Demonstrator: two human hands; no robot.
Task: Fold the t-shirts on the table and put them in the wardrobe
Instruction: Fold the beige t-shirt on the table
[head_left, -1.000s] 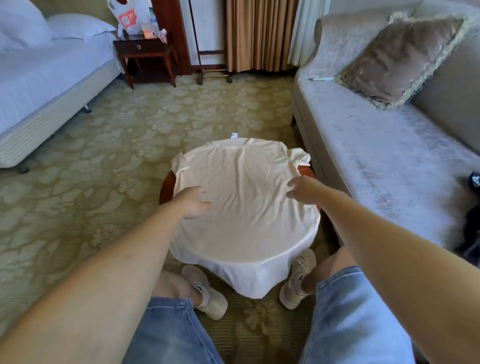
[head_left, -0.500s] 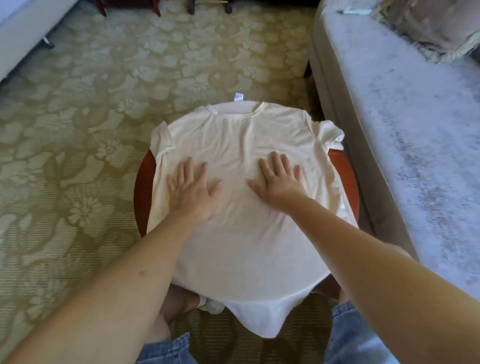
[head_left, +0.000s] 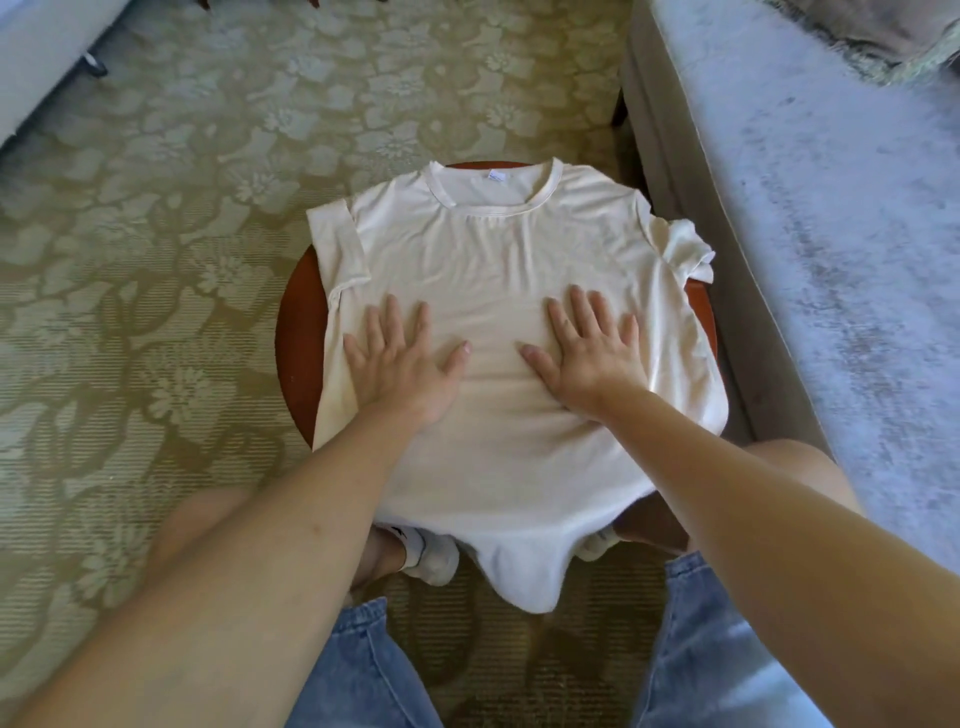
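Closest to my camera are the denim shorts (head_left: 363, 670) on both legs. Between them a white sneaker (head_left: 434, 558) stands on the floral carpet (head_left: 182, 208), just beside the t-shirt's hanging hem (head_left: 524, 577).

Both bare forearms reach forward onto the round wooden table (head_left: 293, 332). The cream t-shirt (head_left: 498, 260) lies spread on top of it, front up, with its lower part draped over the near edge. My left hand (head_left: 402, 366) lies flat on the cloth left of centre, fingers straight and spread, gripping nothing. My right hand (head_left: 589, 358) does the same right of centre. The two thumbs point toward each other but stay apart.

Beyond the hands the left sleeve (head_left: 335, 244) is folded in over the body, while the right sleeve (head_left: 685, 249) sits crumpled at the table's edge. The collar (head_left: 493, 205) lies at the far rim — a small label (head_left: 494, 176) shows inside it.

A pale sofa (head_left: 805, 234) runs along the right, and the corner of a bed (head_left: 41, 52) shows far left.
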